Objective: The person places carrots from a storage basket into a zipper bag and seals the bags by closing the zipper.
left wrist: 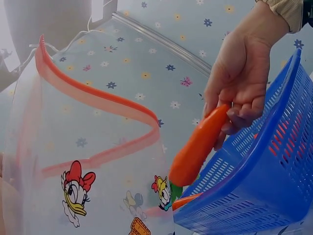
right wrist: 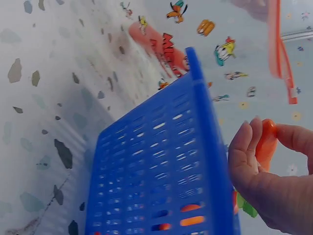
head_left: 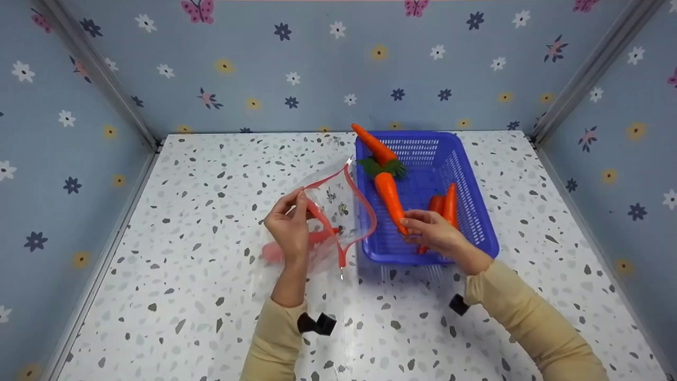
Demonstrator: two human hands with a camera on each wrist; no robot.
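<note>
My left hand [head_left: 291, 225] pinches the red-trimmed edge of a clear zip bag [head_left: 338, 198] printed with cartoon figures, its mouth spread apart. Inside the bag lies one carrot [head_left: 273, 253]. My right hand [head_left: 435, 233] grips another carrot [head_left: 390, 194] by its narrow tip, over the left part of a blue plastic basket [head_left: 493, 241]. The carrot's thick end, with green leaves, points away from me. In the left wrist view that carrot [left wrist: 195, 149] hangs between bag and basket. The right wrist view shows thumb and fingers around its tip [right wrist: 266, 142].
More carrots lie in the basket: one at the far left [head_left: 376, 145] sticks out over the rim, others [head_left: 450, 203] rest at the right side. The speckled white table [head_left: 201, 211] is bounded by flowered walls [head_left: 338, 69] at the back and both sides.
</note>
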